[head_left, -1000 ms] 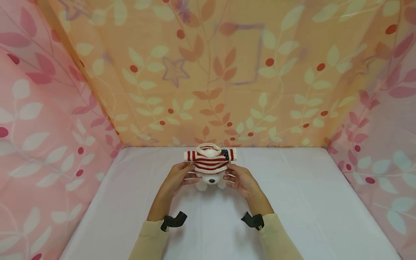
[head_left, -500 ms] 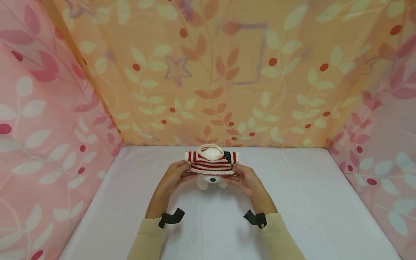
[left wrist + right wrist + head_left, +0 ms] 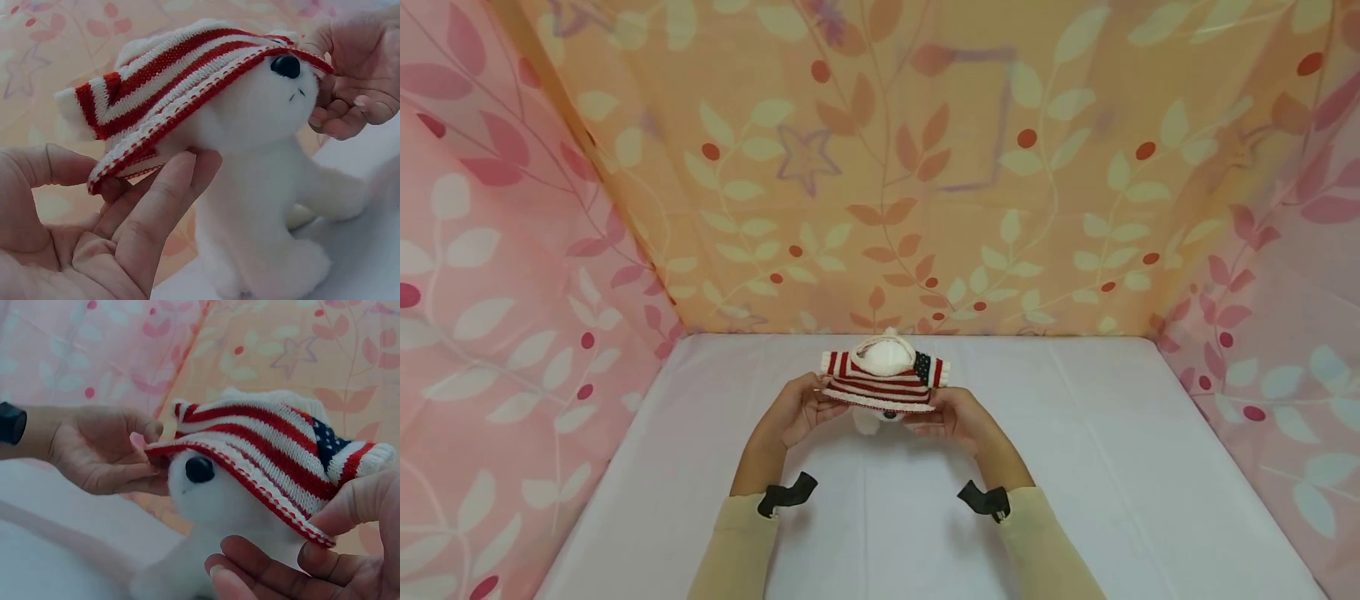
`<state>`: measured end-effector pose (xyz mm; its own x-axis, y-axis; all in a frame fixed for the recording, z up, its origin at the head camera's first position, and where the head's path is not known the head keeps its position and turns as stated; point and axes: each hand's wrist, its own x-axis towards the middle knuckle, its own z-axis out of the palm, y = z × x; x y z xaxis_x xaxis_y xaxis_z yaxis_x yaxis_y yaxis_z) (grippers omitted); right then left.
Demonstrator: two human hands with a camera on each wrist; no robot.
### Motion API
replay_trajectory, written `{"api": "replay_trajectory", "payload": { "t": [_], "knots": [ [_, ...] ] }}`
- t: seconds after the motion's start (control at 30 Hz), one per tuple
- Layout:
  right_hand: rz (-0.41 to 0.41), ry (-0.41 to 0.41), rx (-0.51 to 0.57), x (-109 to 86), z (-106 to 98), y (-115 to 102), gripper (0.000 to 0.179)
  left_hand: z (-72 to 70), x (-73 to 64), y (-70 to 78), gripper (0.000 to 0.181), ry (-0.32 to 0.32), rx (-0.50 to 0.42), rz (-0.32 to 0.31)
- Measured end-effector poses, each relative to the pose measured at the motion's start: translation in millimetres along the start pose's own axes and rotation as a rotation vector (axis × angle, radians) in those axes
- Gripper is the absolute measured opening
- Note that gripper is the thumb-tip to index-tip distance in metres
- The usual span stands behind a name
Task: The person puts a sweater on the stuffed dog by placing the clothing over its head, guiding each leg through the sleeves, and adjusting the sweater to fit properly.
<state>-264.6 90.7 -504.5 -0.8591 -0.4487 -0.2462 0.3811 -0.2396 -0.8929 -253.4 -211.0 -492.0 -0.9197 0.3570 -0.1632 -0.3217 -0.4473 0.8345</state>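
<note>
While I watch from my end, the striped sweater (image 3: 883,379) is riding lower over the white plush bear (image 3: 872,421) than it was a second ago: back then the bear's face and black nose showed clear below the hem, and now the hem covers most of the face in the head view, with only a bit of white fur left under it. On the wrist views the red edge sits right at the nose (image 3: 200,469) (the knit is stretched wide between the two hands). The left hand (image 3: 793,408) pinches the hem on its side between thumb and fingers, and the right hand (image 3: 955,417) pinches the opposite edge in the same way, so both have a firm hold of the cloth and nothing else. The bear stands upright on the white tabletop (image 3: 1112,467), near the middle, between the wrists. My reading is that the sweater is being drawn down over the head, and the head is not yet through the neck opening (image 3: 883,354).
</note>
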Motion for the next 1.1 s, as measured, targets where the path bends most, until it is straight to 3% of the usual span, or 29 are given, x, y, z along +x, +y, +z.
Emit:
{"api": "replay_trajectory", "payload": {
  "t": [0.1,0.23,0.33,0.4,0.53,0.6,0.7,0.87,1.1],
  "knots": [
    [0.014,0.029,-0.101,1.8,-0.7,3.5,0.039,-2.3,2.3,-2.7,0.027,0.014,0.074,-0.006],
    [0.015,0.083,-0.198,3.2,-1.0,5.0,0.035,-1.2,6.0,-5.3,0.031,0.070,0.316,-0.024],
    [-0.008,0.068,-0.227,2.4,-1.8,3.0,0.032,1.0,8.3,-6.1,0.033,0.079,0.422,-0.045],
    [-0.032,0.027,-0.231,1.1,-3.2,0.6,0.032,2.2,9.2,-6.4,0.032,0.074,0.446,-0.058],
    [-0.065,-0.062,-0.228,-1.2,-7.9,-4.3,0.027,3.1,10.5,-7.9,0.032,0.090,0.426,-0.068],
    [-0.060,-0.069,-0.219,-1.7,-10.3,-6.1,0.024,4.2,11.3,-9.4,0.036,0.101,0.404,-0.068],
    [-0.052,-0.008,-0.168,-1.1,-11.8,-7.9,0.026,7.4,13.5,-11.9,0.041,0.125,0.366,-0.057],
    [-0.102,0.105,0.042,5.8,-6.9,-8.3,0.029,13.0,19.6,-15.3,0.042,0.162,0.290,-0.002],
    [-0.093,0.088,0.115,8.7,0.2,2.1,0.025,17.4,20.1,-22.7,0.035,0.166,0.176,0.029]
  ]
}}
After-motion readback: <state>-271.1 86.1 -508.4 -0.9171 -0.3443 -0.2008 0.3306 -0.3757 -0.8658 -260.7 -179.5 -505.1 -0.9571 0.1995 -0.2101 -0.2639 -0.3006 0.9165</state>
